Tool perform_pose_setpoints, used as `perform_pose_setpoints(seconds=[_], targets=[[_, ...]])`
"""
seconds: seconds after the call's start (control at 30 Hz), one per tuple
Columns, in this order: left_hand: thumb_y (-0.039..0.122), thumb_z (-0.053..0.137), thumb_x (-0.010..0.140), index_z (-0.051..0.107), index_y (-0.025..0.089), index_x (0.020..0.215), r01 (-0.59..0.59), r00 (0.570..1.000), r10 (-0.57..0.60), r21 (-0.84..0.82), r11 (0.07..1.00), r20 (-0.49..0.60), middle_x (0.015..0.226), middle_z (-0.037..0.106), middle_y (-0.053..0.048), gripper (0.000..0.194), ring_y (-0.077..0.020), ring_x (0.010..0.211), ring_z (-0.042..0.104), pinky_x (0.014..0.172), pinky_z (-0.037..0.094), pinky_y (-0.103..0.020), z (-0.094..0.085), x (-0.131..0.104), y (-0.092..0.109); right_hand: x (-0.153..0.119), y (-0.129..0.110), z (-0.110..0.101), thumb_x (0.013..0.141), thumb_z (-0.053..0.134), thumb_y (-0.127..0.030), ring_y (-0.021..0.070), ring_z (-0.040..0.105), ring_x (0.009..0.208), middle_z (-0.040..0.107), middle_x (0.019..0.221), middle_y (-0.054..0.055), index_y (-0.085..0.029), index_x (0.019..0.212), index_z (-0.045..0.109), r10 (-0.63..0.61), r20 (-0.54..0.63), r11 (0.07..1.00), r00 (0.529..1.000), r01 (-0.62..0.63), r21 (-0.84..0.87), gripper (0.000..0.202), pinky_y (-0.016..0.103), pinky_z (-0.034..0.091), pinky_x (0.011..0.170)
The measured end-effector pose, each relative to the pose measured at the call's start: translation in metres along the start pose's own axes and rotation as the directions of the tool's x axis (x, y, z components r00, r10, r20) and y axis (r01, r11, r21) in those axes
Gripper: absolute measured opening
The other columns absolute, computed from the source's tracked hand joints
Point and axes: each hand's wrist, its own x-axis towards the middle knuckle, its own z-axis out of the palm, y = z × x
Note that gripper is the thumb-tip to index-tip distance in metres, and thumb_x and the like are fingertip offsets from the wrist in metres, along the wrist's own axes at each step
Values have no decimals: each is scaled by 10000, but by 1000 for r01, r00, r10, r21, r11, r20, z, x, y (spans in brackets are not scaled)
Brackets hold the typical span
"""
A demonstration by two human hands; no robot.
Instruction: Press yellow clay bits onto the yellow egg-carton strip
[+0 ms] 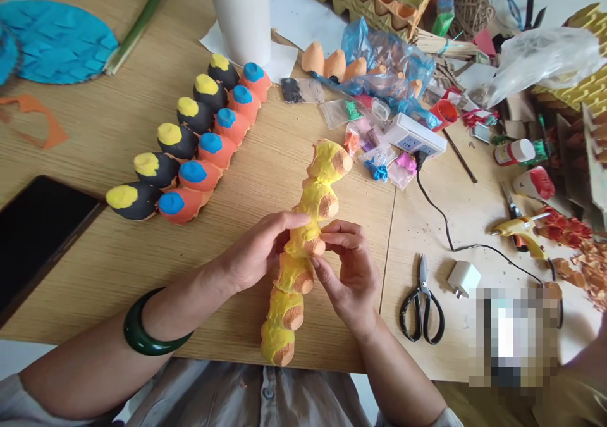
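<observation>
in the head view, a yellow-coated strip of six egg-carton cups is held over the near part of a wooden bench, running away from the body, its cup tips bare and orange. the strip is grasped from the left by the left hand, thumb on top; the third cup from the far end is pinched between thumb and fingers of the right hand. to the left, black cups and red cups lie in rows. the coating is probably best pressed lightly, with support kept beside the worked cup, so thin walls are not crushed and seams blend.
</observation>
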Motion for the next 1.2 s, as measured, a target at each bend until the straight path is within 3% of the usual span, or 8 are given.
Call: perform_pose_setpoints(seconds=[0.17, 0.3, 0.4, 0.6, 0.73, 0.9, 1.2], targets=[[367, 774, 795, 699, 156, 804, -104, 995, 104, 87, 991, 11, 731, 646, -2, 224, -112, 630, 531, 569, 439, -220, -2, -1, 0, 1, 1, -1, 924, 721, -151, 205, 622, 1124, 607, 1190, 74, -288, 1191, 668, 5, -9, 999, 1000, -5, 33, 304, 363, 626, 870], [389, 743, 831, 715, 153, 893, -96, 995, 89, 149, 984, 54, 832, 687, -29, 245, -150, 711, 597, 640, 484, -259, -3, 0, 0, 3, 2, -4, 939, 705, -165, 210, 624, 1130, 620, 1176, 77, -283, 1180, 673, -5, -37, 1000, 999, 5, 13, 270, 380, 617, 896], [379, 735, 833, 720, 165, 953, -113, 992, 104, 133, 985, 73, 907, 693, -40, 246, -162, 782, 611, 687, 500, -267, -3, 0, 0, 4, 3, -5, 944, 696, -152, 211, 621, 1141, 623, 1186, 78, -287, 1193, 677, -16, -51, 999, 999, 18, 33, 283, 388, 606, 917], [355, 760, 720, 681, 157, 856, -76, 994, 72, 44, 996, 84, 796, 639, -20, 253, -145, 698, 547, 606, 467, -246, -4, -1, 2, 1, 3, -4, 935, 700, -132, 216, 625, 1132, 620, 1195, 81, -278, 1212, 673, -35, -39, 999, 999, 36, 16, 315, 393, 603, 899], [393, 754, 816, 667, 145, 841, -88, 995, 86, 38, 995, 56, 760, 627, -9, 264, -115, 662, 532, 583, 446, -212, -5, 0, 0, 0, 3, -3, 927, 706, -129, 217, 625, 1122, 614, 1195, 83, -277, 1218, 670, -68, -26, 998, 997, 67, -9, 328, 394, 606, 884], [360, 723, 891, 683, 154, 948, -118, 980, 112, 33, 992, 162, 839, 670, -21, 217, -136, 717, 607, 637, 503, -237, -7, 1, -3, 1, 5, -3, 931, 702, -143, 223, 623, 1124, 615, 1185, 85, -280, 1217, 668, -83, -34, 996, 996, 82, -41, 319, 409, 601, 894], [342, 734, 918, 724, 164, 1018, -217, 954, 184, 122, 969, 238, 920, 680, -16, 204, -118, 816, 586, 737, 495, -213, -13, 5, -3, 1, 6, -3, 929, 691, -101, 209, 610, 1135, 620, 1187, 81, -269, 1223, 669, -77, -61, 997, 995, 78, 14, 339, 378, 572, 902]])
